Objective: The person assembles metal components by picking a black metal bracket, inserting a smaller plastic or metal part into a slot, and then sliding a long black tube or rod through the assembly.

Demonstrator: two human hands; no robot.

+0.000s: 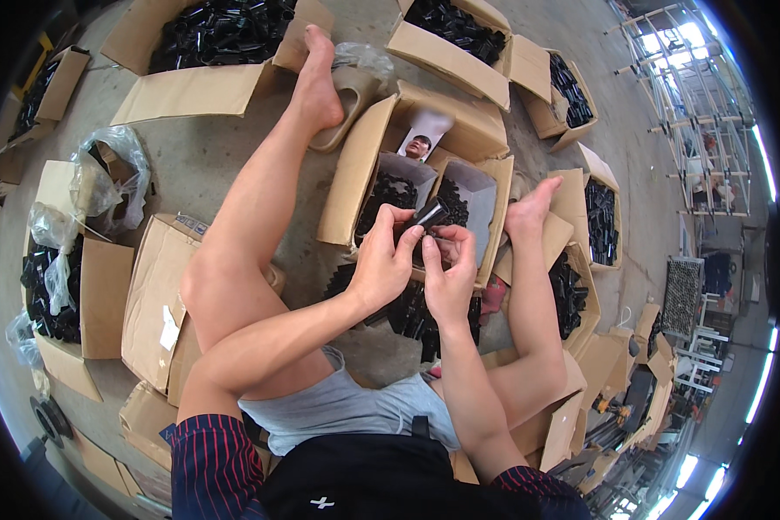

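Observation:
My left hand [384, 263] pinches a short black tube [430, 213] between thumb and fingers, its flared end tilted up to the right. Close beside it, my right hand [450, 276] has thumb and fingers closed together near the tube's lower end; whatever it grips is too small or hidden to name. Both hands hover over the near side of an open cardboard box [345, 201]. Inside that box are two grey trays [478, 192] holding many small black parts [453, 201]. Below my hands lies a pile of black tubes [413, 319].
A phone [425, 130] with a lit screen leans in the box. Cartons of black tubes [225, 33] stand around me, with another carton [59, 290] at left. My bare feet flank the middle box; a slipper [347, 106] lies by the left one. Metal racks [698, 113] stand far right.

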